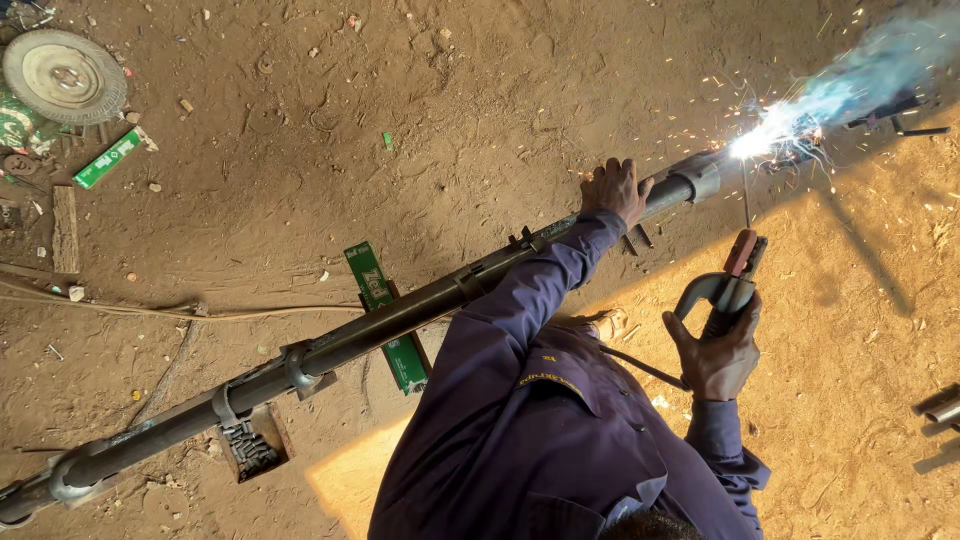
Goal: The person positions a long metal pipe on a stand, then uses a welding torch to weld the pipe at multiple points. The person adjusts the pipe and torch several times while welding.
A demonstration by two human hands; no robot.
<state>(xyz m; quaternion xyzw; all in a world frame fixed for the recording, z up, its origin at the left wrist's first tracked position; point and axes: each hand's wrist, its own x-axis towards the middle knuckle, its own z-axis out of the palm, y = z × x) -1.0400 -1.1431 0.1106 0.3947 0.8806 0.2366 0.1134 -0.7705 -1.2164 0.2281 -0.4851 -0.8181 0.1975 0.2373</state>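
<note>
A long dark steel pipe with welded rings and brackets runs diagonally from the lower left to the upper right above dirt ground. My left hand grips the pipe near its upper end, beside a grey collar. My right hand is closed on a welding electrode holder with a red jaw. Its thin rod points up to the pipe end. A bright white arc burns there, throwing sparks and bluish smoke to the upper right. Both arms are in purple sleeves.
A long green box lies under the pipe, and another green box lies at the left. A round metal disc sits top left. A small box of metal pieces rests below the pipe. Pipe ends show at the right edge.
</note>
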